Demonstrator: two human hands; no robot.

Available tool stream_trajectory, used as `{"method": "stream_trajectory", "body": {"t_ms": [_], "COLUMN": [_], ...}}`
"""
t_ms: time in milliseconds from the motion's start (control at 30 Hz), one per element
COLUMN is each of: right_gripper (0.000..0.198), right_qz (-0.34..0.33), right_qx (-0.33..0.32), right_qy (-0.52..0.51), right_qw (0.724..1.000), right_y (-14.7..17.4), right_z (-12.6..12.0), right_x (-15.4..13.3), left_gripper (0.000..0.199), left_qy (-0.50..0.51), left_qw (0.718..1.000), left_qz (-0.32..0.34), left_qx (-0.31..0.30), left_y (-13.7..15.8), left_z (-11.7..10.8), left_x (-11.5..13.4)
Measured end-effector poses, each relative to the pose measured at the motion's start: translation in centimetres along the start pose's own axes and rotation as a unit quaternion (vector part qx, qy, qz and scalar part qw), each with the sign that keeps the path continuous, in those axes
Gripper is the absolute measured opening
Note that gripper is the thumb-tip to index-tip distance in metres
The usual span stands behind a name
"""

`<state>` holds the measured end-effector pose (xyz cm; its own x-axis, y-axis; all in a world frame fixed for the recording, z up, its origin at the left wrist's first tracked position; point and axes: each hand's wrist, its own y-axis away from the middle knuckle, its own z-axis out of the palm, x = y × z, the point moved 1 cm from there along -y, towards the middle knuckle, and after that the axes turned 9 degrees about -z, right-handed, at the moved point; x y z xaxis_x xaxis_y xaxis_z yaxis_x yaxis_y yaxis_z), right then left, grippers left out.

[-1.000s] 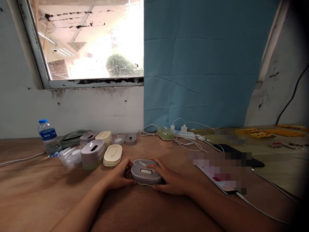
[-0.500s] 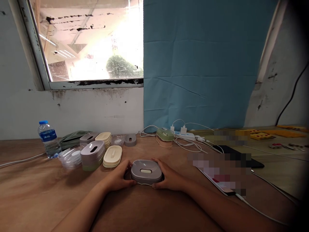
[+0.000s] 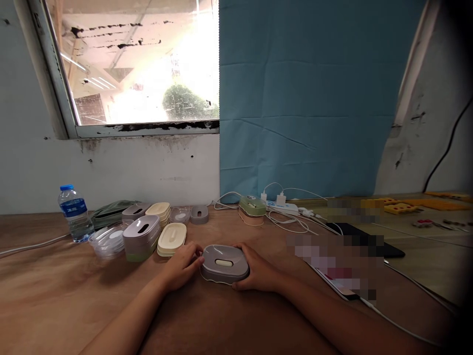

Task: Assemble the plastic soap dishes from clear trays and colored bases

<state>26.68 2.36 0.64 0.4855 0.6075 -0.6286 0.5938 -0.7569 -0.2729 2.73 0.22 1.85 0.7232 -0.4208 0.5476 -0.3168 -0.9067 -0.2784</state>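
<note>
A grey oval plastic box [image 3: 224, 266] rests on the table in front of me. Its glossy top has a slot with a cream-coloured piece showing through, and a thin pale edge runs along the bottom. My right hand [image 3: 254, 271] grips the box from the right, thumb at the near corner and fingers around the far side. Beside the box's left end is my left hand [image 3: 184, 264], its fingers loosely bent and thumb apart from them; whether the fingertips still touch the box is hard to tell. Cream oval lids [image 3: 172, 237] are stacked just beyond it.
Lilac and grey slotted covers [image 3: 142, 231], clear plastic trays [image 3: 108, 239] and a water bottle [image 3: 76, 214] stand at left. A green-topped box [image 3: 252, 205] sits near a power strip [image 3: 283, 207] and white cables. At right lie a partly blurred phone [image 3: 332, 281] and a black pad [image 3: 384, 244].
My left hand has loosened and drawn back leftward from the grey box's near left corner. My right hand keeps its grip, and the box has barely shifted.
</note>
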Motion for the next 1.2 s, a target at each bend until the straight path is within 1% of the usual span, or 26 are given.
{"method": "stream_trajectory", "body": {"t_ms": [100,200,267,333,433,533,633,733,833,867,900,933,967,1000,1033,1067,1100,1133,1200], "right_gripper": [0.086,0.085,0.086,0.087,0.089,0.090,0.094,0.095,0.093,0.092,0.090,0.089,0.087,0.086,0.086,0.086,0.087,0.087,0.087], "right_qz": [0.006,0.005,0.005,0.005,0.005,0.004,0.003,0.004,0.004,0.002,-0.001,-0.005,-0.010,-0.013,-0.014,-0.014,-0.012,-0.012,-0.014], "right_qx": [0.003,-0.005,-0.011,-0.013,-0.016,-0.020,-0.019,-0.018,-0.019,-0.018,-0.016,-0.012,-0.008,-0.004,-0.002,-0.003,-0.005,-0.008,-0.013], "right_qy": [0.000,-0.009,-0.015,-0.017,-0.016,-0.016,-0.018,-0.020,-0.022,-0.021,-0.018,-0.015,-0.011,-0.008,-0.006,-0.004,-0.004,-0.005,-0.010], "right_qw": [1.000,1.000,1.000,1.000,1.000,1.000,1.000,1.000,1.000,1.000,1.000,1.000,1.000,1.000,1.000,1.000,1.000,1.000,1.000], "right_y": [0.0,0.1,0.2,0.2,0.2,0.2,0.1,0.1,0.1,0.1,0.1,0.1,0.1,0.1,0.1,0.1,0.1,0.1,0.2], "right_z": [0.0,-0.1,-0.1,-0.1,-0.1,-0.1,-0.1,-0.1,-0.1,-0.1,-0.1,-0.2,-0.2,-0.2,-0.2,-0.2,-0.3,-0.3,-0.4], "right_x": [-0.2,-0.2,-0.1,0.0,0.2,0.3,0.5,0.6,0.4,0.3,0.2,0.1,0.0,-0.1,-0.1,-0.2,-0.2,-0.2,-0.3], "left_gripper": [0.021,0.021,0.028,0.035,0.039,0.038,0.036,0.033,0.031,0.031,0.030,0.027,0.025,0.024,0.024,0.024,0.023,0.022,0.020], "left_qy": [-0.041,-0.128,-0.165,-0.168,-0.154,-0.123,-0.078,-0.019,0.066,0.113,0.189,0.273,0.416,0.547,0.636,0.690,0.719,0.737,0.748], "left_qw": [0.994,0.976,0.959,0.948,0.941,0.941,0.944,0.941,0.927,0.915,0.896,0.870,0.816,0.752,0.700,0.665,0.645,0.631,0.625], "left_qz": [0.006,-0.047,-0.106,-0.148,-0.199,-0.225,-0.223,-0.208,-0.182,-0.175,-0.169,-0.162,-0.154,-0.137,-0.117,-0.104,-0.099,-0.100,-0.102], "left_qx": [0.097,0.170,0.203,0.224,0.227,0.221,0.232,0.265,0.322,0.345,0.365,0.377,0.372,0.341,0.302,0.267,0.239,0.219,0.199], "left_y": [-1.4,-4.6,-7.2,-9.6,-12.0,-12.8,-12.8,-12.6,-11.8,-11.2,-10.5,-9.6,-8.5,-7.3,-6.1,-4.9,-3.7,-2.7,-1.3], "left_z": [0.1,-0.4,-1.0,-1.6,-2.1,-2.2,-2.7,-3.7,-4.7,-4.9,-4.9,-4.7,-4.4,-3.9,-3.4,-2.9,-2.4,-2.0,-1.4], "left_x": [-0.6,-1.8,-3.1,-4.6,-6.6,-7.9,-8.2,-7.3,-5.1,-4.1,-3.1,-2.1,-1.1,-0.2,0.6,1.2,1.7,1.9,2.0]}}
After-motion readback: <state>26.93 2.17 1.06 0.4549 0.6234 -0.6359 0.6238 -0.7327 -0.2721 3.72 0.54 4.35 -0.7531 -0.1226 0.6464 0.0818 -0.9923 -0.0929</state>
